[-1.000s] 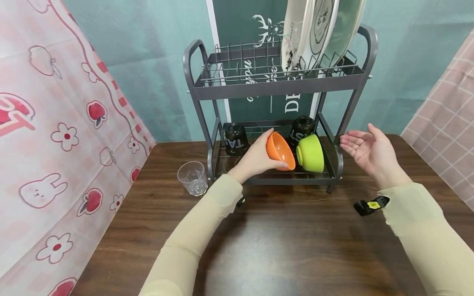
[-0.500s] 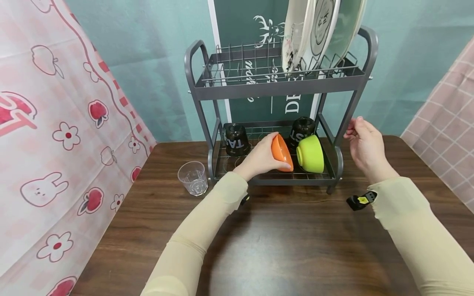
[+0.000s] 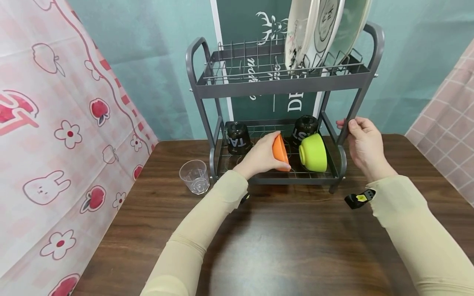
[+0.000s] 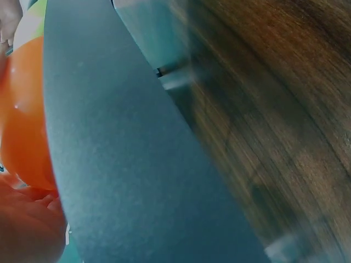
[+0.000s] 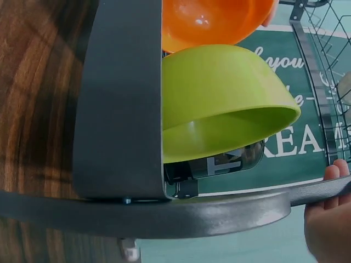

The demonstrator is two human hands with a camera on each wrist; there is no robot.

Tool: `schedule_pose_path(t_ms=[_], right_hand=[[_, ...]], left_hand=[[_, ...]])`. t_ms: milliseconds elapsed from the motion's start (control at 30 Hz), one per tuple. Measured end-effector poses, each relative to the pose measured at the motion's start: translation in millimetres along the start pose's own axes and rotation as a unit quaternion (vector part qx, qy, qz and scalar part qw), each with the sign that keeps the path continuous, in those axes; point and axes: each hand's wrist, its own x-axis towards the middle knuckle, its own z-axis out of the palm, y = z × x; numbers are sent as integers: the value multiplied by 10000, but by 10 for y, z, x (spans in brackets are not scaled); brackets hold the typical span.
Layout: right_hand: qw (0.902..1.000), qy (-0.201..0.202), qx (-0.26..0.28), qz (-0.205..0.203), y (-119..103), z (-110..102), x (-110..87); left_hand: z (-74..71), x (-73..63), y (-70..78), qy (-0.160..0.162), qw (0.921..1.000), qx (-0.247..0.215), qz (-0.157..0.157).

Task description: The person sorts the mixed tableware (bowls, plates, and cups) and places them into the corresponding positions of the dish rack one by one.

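Note:
In the head view my left hand (image 3: 261,156) grips an orange bowl (image 3: 280,150), tilted on its side over the rack's lower shelf. Thumb and fingers span its edges. A lime green bowl (image 3: 314,153) lies on its side just right of it, its opening turned right. My right hand (image 3: 365,147) holds the right post of the grey dish rack (image 3: 281,87), fingers curled behind it. The right wrist view shows those fingers (image 5: 331,181) at the post, with the green bowl (image 5: 219,82) below the orange one. In the left wrist view, the shelf's front rail partly hides the orange bowl (image 4: 24,115).
Two black lettered cups, one left (image 3: 238,139) and one right (image 3: 305,128), stand upside down at the lower shelf's back. Several plates (image 3: 327,33) stand upright on the top tier. A clear glass (image 3: 195,177) sits on the wooden table (image 3: 281,246) left of the rack.
My right hand has gone from open beside the rack to gripping its right post. My left hand has turned the orange bowl further onto its side, hiding its inside from the head view.

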Motion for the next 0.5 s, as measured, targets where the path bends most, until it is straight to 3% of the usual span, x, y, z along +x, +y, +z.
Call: schedule_pose_path(t_ms=[233, 500], right_hand=[[9992, -9, -396, 87, -27, 1, 1], [9998, 95, -155, -49, 1, 12, 5]], left_hand=[[2, 10, 6, -1, 9997, 256, -31], [39, 44, 36, -51, 9995, 301, -46]])
